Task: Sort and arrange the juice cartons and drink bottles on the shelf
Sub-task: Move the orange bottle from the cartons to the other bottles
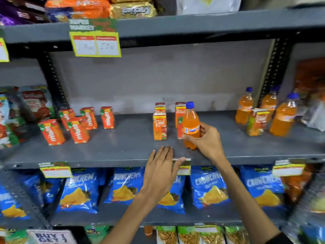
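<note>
head view: the right hand (206, 138) is wrapped around an orange fanta bottle (191, 125), which stands on or just above the grey shelf (123, 148) beside the middle juice cartons (160, 126). the left hand (162, 167) is flat and open, holding nothing, palm down over the shelf's front edge near a price tag (183, 166).

sorting looks partly done. a group of orange cartons (77, 123) sits well apart on the left, roughly clustered but not in neat rows. at the right, three more fanta bottles (244, 107) stand together, yet a stray carton (256, 121) is mixed in among them. i judge the held bottle belongs with that right group, and the stray carton with the others.
</note>
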A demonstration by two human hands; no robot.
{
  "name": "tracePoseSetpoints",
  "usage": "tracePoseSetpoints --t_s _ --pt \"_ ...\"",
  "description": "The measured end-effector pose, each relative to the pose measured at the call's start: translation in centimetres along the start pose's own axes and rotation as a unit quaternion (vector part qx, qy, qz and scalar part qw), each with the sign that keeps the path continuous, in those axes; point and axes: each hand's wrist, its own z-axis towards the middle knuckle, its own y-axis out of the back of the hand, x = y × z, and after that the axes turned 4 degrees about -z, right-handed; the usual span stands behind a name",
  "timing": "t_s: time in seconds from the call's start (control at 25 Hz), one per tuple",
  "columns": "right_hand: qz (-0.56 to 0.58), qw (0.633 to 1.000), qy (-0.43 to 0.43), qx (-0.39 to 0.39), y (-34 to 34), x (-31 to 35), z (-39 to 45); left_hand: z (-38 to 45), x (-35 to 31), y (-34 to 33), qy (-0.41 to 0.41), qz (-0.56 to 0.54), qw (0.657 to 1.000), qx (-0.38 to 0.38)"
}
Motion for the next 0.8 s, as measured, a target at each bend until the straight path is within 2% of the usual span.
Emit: tracePoseSetpoints --t_s 0.2,0.32,0.8 --pt "-0.035 0.996 -0.008 -0.082 7.7 -3.6 2.2 2.1 -5.8 -2.3 -0.030 0.012 0.999 0.020" --pt "-0.044 0.994 -0.009 -0.102 10.4 -5.6 3.8 2.6 -7.5 -3.4 -0.029 0.033 0.999 0.022" --pt "-0.063 0.990 -0.063 -0.113 10.9 -8.3 5.2 2.7 -7.6 -4.3 -0.021 0.072 0.996 0.046"
